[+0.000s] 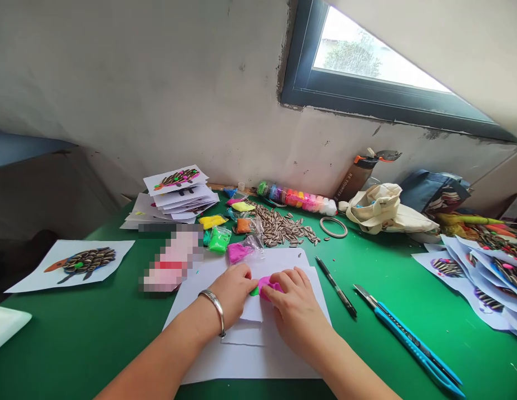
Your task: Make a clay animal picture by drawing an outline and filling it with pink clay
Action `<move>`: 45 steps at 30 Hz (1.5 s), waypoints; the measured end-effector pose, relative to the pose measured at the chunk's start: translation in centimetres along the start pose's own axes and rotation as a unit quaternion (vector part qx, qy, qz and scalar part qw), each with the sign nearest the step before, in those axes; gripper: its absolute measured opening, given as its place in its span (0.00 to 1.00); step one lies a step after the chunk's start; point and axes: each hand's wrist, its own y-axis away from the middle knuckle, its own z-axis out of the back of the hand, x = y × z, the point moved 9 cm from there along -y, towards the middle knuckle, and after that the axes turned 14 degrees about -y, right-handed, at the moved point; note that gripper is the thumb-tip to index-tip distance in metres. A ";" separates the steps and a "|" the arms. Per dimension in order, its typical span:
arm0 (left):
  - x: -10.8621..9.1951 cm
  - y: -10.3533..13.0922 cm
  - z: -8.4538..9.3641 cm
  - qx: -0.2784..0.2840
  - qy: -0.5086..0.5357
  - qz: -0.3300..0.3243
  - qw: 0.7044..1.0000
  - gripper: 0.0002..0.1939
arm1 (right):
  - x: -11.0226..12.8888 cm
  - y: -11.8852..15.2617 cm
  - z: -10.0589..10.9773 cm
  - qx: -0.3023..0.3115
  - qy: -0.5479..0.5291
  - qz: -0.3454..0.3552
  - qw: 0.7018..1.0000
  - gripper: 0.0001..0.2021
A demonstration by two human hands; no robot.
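Observation:
White sheets of paper [250, 358] lie stacked before me, with a smaller piece of paper [244, 337] on top. On it sits a flattened patch of bright pink modelling clay [266, 287], with a small bit of green clay [254, 291] at its left edge. My left hand [231, 291], a silver bracelet at the wrist, is closed with thumb and fingertips at the green clay. With bent fingers my right hand [298, 300] presses on the pink clay and covers part of it.
Open clay packets, including a green one [219, 239], and a sunflower seed heap [279, 225] lie behind the paper. A pen [336, 287] and blue utility knife [412, 344] lie right. Seed pictures [85, 264] flank both sides. A tape ring [333, 226], bottle [358, 176] and bag [375, 208] stand behind.

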 end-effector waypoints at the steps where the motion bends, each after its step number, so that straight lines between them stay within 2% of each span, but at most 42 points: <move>1: 0.0 0.0 -0.1 0.002 -0.001 -0.002 1.000 0.17 | 0.0 0.0 -0.1 0.005 0.003 0.001 1.000 0.15; 6: 0.1 0.0 0.2 0.000 0.012 -0.003 1.000 0.19 | 0.0 0.0 -0.1 0.018 -0.002 -0.003 1.000 0.14; 14: 0.0 0.1 -0.1 -0.012 0.010 -0.011 1.000 0.22 | -0.8 -0.3 0.6 -0.011 -0.013 -0.015 1.000 0.15; 23: -0.1 0.2 -0.1 0.022 0.002 -0.002 1.000 0.21 | -1.8 -0.2 0.4 -0.017 -0.006 -0.030 0.999 0.15; 27: -0.1 0.3 -0.1 0.013 0.002 0.009 1.000 0.20 | -2.1 -0.2 0.3 -0.020 -0.004 -0.028 0.999 0.15; 32: -0.8 0.8 0.0 0.015 -0.015 -0.012 1.000 0.18 | -2.4 -0.1 0.1 -0.039 -0.028 -0.015 0.999 0.14; 36: -0.6 1.1 0.5 0.019 -0.010 0.014 1.000 0.18 | -2.6 0.0 -0.1 -0.021 -0.024 -0.013 0.999 0.15; 40: -0.8 1.1 0.6 0.019 -0.013 0.008 1.000 0.19 | -2.9 0.1 0.7 -0.027 0.013 -0.022 0.999 0.18; 45: -0.8 0.8 0.6 0.020 -0.026 0.013 0.999 0.18 | -3.4 0.0 0.5 0.009 0.027 -0.049 0.998 0.15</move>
